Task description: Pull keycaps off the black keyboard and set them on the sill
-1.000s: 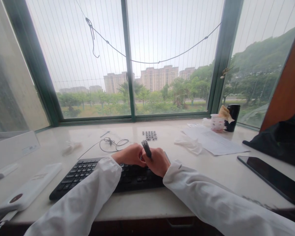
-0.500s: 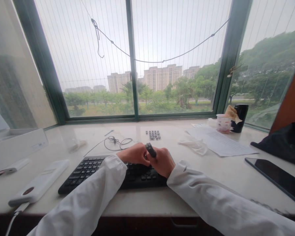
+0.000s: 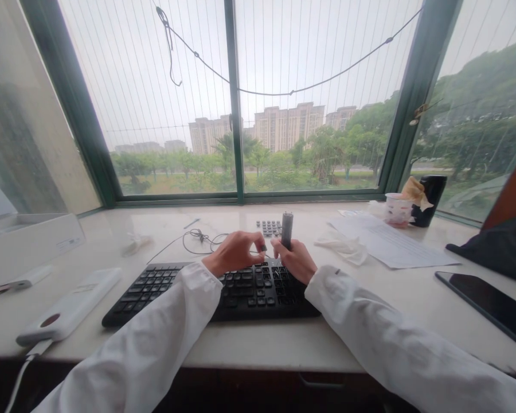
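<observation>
The keyboard (image 3: pixel 241 302) lies on a pale counter (image 3: pixel 262 347) before a green-framed window (image 3: pixel 239 155). Above it, the left hand (image 3: pixel 236 251) pinches a small dark piece (image 3: pixel 264 248); the right hand (image 3: pixel 298 261) grips a grey stick (image 3: pixel 287 226). Loose keys (image 3: pixel 269 228) lie beyond it, a phone (image 3: pixel 490 307) rightward.

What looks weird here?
The keyboard: its right-end number pad seems to be missing keys, while loose keys lie in rows behind it. That's odd because keys normally sit on the board. The left hand pinches a small dark piece.
</observation>
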`<state>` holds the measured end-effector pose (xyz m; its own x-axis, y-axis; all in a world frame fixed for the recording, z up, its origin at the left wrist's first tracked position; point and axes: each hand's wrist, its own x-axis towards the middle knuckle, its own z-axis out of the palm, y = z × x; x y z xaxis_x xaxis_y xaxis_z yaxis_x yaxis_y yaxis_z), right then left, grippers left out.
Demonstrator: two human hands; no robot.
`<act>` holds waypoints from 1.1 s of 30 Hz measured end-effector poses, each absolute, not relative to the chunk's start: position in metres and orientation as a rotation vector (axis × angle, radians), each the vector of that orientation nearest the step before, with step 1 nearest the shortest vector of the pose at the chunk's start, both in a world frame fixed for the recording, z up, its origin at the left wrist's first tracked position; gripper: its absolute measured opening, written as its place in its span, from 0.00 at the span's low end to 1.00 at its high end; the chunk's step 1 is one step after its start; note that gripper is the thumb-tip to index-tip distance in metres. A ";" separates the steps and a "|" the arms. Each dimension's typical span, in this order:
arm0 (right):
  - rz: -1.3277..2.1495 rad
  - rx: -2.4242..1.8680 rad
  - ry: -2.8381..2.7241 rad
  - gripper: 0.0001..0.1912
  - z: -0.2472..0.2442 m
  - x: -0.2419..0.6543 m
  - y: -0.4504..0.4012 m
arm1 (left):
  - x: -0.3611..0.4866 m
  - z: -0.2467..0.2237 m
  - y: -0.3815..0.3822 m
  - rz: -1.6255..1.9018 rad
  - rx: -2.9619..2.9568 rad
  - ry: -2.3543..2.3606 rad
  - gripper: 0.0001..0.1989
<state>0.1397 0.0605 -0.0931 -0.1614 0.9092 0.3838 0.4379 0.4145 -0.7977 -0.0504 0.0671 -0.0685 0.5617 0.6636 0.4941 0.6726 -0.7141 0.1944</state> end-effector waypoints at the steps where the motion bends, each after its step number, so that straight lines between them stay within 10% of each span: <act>1: 0.685 -1.148 -1.804 0.23 -0.094 0.140 0.061 | -0.050 -0.069 0.067 -0.878 -2.736 -1.173 0.06; 21: 0.673 -1.245 -1.597 0.30 -0.089 0.159 0.078 | -0.063 -0.068 0.078 -0.841 -2.520 -1.266 0.12; 33: 0.057 -1.565 -1.757 0.31 -0.079 0.175 0.083 | -0.072 -0.064 0.118 -0.532 -2.393 -1.508 0.12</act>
